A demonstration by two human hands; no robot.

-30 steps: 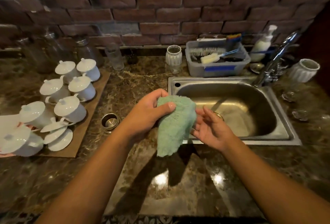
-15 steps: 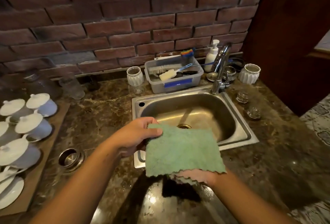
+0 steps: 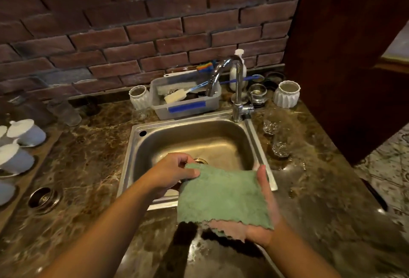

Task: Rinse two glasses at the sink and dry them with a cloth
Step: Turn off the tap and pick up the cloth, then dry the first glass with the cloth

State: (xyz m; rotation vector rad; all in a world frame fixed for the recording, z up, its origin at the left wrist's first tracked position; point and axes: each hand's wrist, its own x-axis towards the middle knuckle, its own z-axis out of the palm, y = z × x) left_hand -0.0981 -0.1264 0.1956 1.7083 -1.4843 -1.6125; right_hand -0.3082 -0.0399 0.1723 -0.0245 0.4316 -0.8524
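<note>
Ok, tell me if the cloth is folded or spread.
Spread: the green cloth lies flat over the right hand, the left hand pinching one corner.

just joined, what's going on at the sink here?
A person stands at the steel sink with a green cloth spread between both hands. The left hand pinches the cloth's top left corner; the right hand lies palm-up under it, thumb along its right edge. Two clear glasses stand on the counter to the right of the sink, and neither hand touches them. No water shows at the tap.
</note>
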